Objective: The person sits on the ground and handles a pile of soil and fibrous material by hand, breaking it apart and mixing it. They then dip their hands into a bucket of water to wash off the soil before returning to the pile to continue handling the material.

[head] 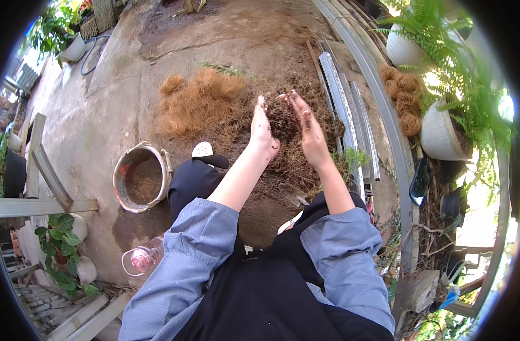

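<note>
My left hand [262, 130] and my right hand [312, 128] reach forward over a pile on the ground, palms facing each other and fingers stretched out. Between them is a clump of dark, moist soil-like material [284, 121]; whether they grip it or only flank it is unclear. Dark bits stick to both hands, most of all to the right fingers. Around and below spreads a brown fibrous mix [285, 164]. Left of the pile lies a heap of orange-brown coconut fibre [200, 102]. A small trowel-like tool [295, 194] rests near my knees, partly covered.
To the left stands a bucket [117, 183] with murky brown contents. A clear plastic bottle [145, 258] is beside my left sleeve. Metal bars [343, 100] lie along the right. Beyond a rail [377, 89] are fibre balls [402, 98], a white fern pot [441, 132] and a phone [419, 181].
</note>
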Motion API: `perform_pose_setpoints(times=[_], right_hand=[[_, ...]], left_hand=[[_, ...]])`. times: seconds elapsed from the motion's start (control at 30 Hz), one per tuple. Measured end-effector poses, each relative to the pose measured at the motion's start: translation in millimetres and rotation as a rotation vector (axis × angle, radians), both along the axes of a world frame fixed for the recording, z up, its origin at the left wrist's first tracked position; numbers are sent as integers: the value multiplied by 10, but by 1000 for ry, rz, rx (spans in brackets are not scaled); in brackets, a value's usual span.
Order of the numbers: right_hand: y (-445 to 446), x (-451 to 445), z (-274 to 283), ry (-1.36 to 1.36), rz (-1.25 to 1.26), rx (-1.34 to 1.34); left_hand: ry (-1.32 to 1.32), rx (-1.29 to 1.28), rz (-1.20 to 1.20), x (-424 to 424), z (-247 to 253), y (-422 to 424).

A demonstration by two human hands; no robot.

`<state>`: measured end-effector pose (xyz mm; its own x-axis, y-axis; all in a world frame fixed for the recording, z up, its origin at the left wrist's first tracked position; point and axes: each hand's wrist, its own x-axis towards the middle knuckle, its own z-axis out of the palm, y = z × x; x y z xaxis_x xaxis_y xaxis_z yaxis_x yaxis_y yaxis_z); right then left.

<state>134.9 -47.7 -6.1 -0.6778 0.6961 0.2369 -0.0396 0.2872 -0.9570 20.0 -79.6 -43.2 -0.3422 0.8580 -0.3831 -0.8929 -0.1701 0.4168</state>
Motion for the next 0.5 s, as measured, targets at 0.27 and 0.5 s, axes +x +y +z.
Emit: perform_pose_setpoints(times=[0.27, 0.5], right_hand=[[-80, 191, -15, -4, -41, -58], [-279, 224, -13, -103, -122, 587]], left_hand=[[-30, 47, 53, 81, 182, -222], [-46, 228, 4, 145, 169, -224]])
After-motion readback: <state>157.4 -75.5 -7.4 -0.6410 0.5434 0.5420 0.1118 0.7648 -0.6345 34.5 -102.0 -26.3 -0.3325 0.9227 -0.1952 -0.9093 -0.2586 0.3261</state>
